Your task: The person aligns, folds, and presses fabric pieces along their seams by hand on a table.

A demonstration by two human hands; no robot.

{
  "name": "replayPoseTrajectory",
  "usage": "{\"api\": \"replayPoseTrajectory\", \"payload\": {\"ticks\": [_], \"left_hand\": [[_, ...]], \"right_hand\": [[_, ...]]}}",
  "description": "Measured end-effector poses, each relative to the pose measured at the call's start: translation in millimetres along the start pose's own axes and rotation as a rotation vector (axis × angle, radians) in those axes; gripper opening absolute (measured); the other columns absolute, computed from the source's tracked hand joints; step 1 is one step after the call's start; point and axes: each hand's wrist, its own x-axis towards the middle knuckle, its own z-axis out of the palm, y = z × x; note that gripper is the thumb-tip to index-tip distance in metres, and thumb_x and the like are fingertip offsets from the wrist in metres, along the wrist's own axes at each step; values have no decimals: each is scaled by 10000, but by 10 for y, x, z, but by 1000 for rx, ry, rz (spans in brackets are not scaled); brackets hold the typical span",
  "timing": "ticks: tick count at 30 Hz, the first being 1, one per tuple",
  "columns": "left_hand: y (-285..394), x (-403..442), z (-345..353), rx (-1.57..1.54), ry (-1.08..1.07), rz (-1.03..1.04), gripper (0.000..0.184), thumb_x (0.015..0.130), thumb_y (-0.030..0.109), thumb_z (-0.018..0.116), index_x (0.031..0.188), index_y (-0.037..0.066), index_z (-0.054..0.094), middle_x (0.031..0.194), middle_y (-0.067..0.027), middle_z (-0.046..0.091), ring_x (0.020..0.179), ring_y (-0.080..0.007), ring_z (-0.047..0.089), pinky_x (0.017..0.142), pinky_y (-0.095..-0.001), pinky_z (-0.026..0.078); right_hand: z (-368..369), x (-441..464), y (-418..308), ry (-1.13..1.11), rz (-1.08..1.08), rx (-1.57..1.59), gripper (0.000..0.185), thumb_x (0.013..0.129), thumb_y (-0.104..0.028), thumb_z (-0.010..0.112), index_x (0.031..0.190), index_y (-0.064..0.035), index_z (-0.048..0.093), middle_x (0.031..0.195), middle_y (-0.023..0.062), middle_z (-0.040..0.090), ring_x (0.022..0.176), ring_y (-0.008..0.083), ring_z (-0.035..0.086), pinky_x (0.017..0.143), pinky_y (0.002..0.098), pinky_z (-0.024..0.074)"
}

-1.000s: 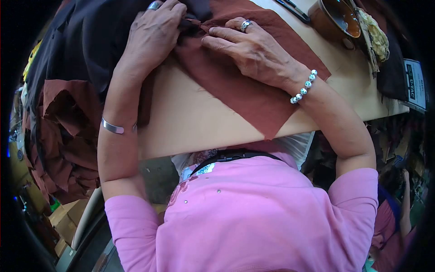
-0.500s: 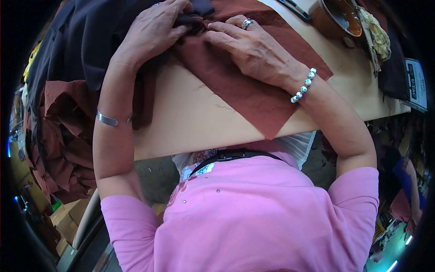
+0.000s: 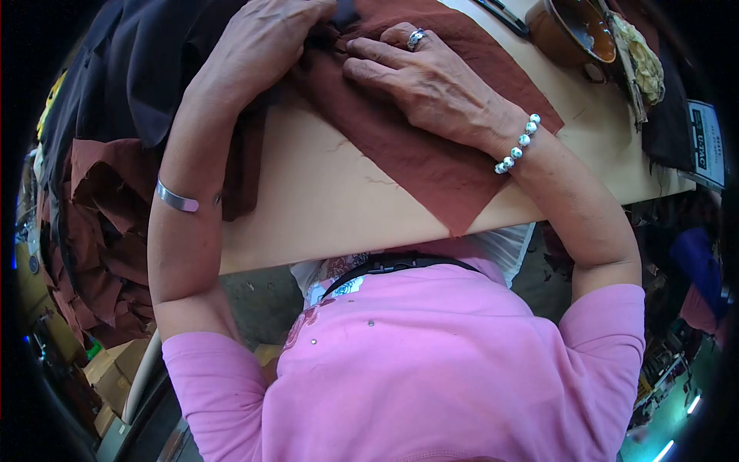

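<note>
A reddish-brown piece of cloth (image 3: 462,181) lies flat on the table, one pointed corner reaching over the front edge. My right hand (image 3: 431,85), with a ring and a beaded bracelet on its wrist, rests on this cloth with bent fingers gripping it near where it meets dark fabric. At the top edge, my left hand (image 3: 265,46) is closed on the dark cloth (image 3: 154,69), its fingertips partly hidden. That dark cloth spreads in folds across the upper left. What lies between the two hands' fingertips is bunched and hard to make out.
Brown cloth pieces (image 3: 108,239) hang in a heap at the left. On the right stand a brown pot (image 3: 546,35) and a crumpled pale yellowish bundle (image 3: 647,65), near a dark item with a label (image 3: 707,142). A pen-like tool (image 3: 504,17) lies by the pot. Cardboard boxes (image 3: 115,377) sit below left.
My left hand and forearm have shifted slightly up and left, along the dark cloth. My right hand has barely moved, and the brown cloth lies almost as before.
</note>
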Motion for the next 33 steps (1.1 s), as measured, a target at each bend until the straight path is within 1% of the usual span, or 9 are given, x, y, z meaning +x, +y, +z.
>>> {"api": "replayPoseTrajectory", "payload": {"ticks": [6, 10, 21, 24, 27, 28, 29, 32, 33], "left_hand": [[40, -14, -50, -35, -28, -36, 206, 722, 11, 534, 922, 43, 567, 874, -157, 567, 886, -341, 560, 781, -414, 437], [226, -90, -141, -74, 166, 7, 224, 710, -9, 545, 928, 43, 556, 882, -151, 559, 900, -342, 541, 800, -414, 433], [88, -60, -96, -85, 77, 6, 186, 720, 9, 516, 897, 44, 563, 862, -159, 543, 885, -350, 534, 793, -414, 441], [61, -72, -56, -15, 31, -29, 244, 814, 49, 518, 1052, 53, 572, 1018, -164, 579, 983, -308, 560, 848, -391, 453], [141, -285, 18, 156, 234, -2, 312, 801, 8, 573, 1092, 118, 588, 1099, -71, 603, 983, -254, 593, 852, -354, 447], [181, -348, -2, 62, 335, 103, 320, 701, 18, 576, 1001, 127, 600, 1031, -51, 606, 927, -249, 585, 870, -389, 423], [192, -452, -38, 20, 209, 156, 364, 721, 50, 601, 1078, 118, 592, 1132, -44, 580, 1053, -254, 545, 934, -395, 391], [204, -671, 188, -107, 88, 67, 477, 760, 96, 626, 1229, 124, 544, 1281, -51, 507, 1246, -237, 420, 1055, -383, 284], [182, -647, 236, -95, 149, 62, 402, 737, 104, 643, 1135, 116, 586, 1207, -43, 553, 1193, -219, 471, 1032, -372, 315]], "right_hand": [[8, 20, -22, -63, 38, -70, 452, 734, 5, 517, 1180, -68, 506, 1313, 87, 507, 1075, 248, 491, 891, 339, 409], [-1, 21, -18, -56, 33, -58, 450, 743, 2, 514, 1188, -64, 500, 1318, 91, 503, 1069, 250, 493, 893, 348, 408], [-49, 86, -63, -153, 33, -154, 413, 780, -36, 517, 1191, -71, 483, 1349, 96, 477, 1052, 258, 502, 852, 371, 426], [-55, 121, -93, -175, 56, -183, 411, 781, -42, 522, 1189, -72, 480, 1347, 99, 475, 1048, 259, 504, 837, 378, 434], [-55, 105, -82, -161, 27, -177, 401, 773, -43, 530, 1170, -73, 486, 1329, 97, 487, 1042, 259, 507, 835, 375, 437], [-50, 88, -47, -143, -3, -166, 398, 770, -41, 532, 1164, -75, 488, 1321, 95, 492, 1038, 259, 509, 839, 373, 437], [-43, 75, -13, -128, -33, -156, 395, 767, -39, 534, 1158, -76, 490, 1314, 93, 497, 1035, 259, 511, 843, 371, 437], [15, 60, 19, -92, -49, -108, 387, 761, -31, 536, 1143, -80, 499, 1295, 89, 510, 1025, 256, 517, 862, 359, 433], [18, 71, 23, -70, -59, -152, 388, 758, -22, 536, 1140, -81, 502, 1281, 88, 521, 1010, 256, 522, 880, 346, 428]]}}
